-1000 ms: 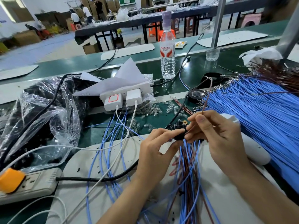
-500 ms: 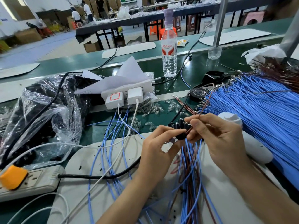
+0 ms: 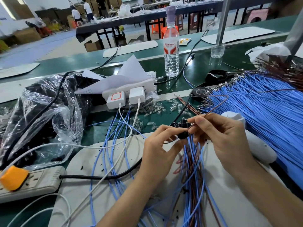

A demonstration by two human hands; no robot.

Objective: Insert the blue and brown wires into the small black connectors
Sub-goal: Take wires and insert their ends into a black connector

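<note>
My left hand (image 3: 158,145) pinches a small black connector (image 3: 183,135) above the white board. My right hand (image 3: 221,136) pinches a brown wire (image 3: 218,106) whose end meets the connector; the wire arcs up and loops to the right. More black connectors (image 3: 181,124) sit bunched just behind the held one. From the connectors a bundle of blue and brown wires (image 3: 193,171) hangs down over the board. A big heap of loose blue wires (image 3: 262,112) lies to the right, with brown wires (image 3: 282,69) behind it.
A white work board (image 3: 82,163) lies under my hands. A power strip (image 3: 36,181) with an orange plug sits at the left, a plastic bag (image 3: 49,115) behind it. White chargers (image 3: 126,95), a water bottle (image 3: 171,51) and a white object (image 3: 259,146) stand around.
My hands stay together at the connector. The brown wire's loop has swung lower and further right as my right hand shifted its pinch at the connector.
</note>
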